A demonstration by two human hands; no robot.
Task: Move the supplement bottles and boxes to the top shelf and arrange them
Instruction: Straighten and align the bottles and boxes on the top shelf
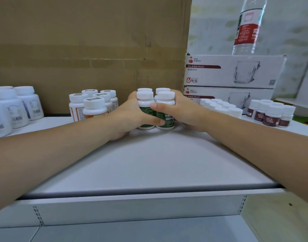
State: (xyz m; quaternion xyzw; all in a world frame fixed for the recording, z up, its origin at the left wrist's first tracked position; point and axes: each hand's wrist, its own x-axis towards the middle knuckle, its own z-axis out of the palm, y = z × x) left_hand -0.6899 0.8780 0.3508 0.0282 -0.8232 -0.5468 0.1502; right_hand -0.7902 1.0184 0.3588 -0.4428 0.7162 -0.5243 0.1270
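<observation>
Several white-capped bottles with green labels (146, 102) stand in a tight cluster on the white top shelf (149, 163), at its middle. My left hand (130, 116) wraps the cluster from the left, thumb across the front. From the right, my right hand (183, 110) presses against the same bottles, its thumb laid over the front label. Other groups stand on the shelf: orange-labelled bottles (94, 105), blue-labelled bottles (15, 107) at far left, plain white-capped bottles (221, 107) and dark-red-labelled bottles (272, 114) at right.
A large cardboard box (88, 49) fills the back of the shelf. Two stacked glass-mug boxes (233, 72) sit at back right with a clear water bottle (247, 27) on top. A lower shelf (132, 233) shows beneath the front edge.
</observation>
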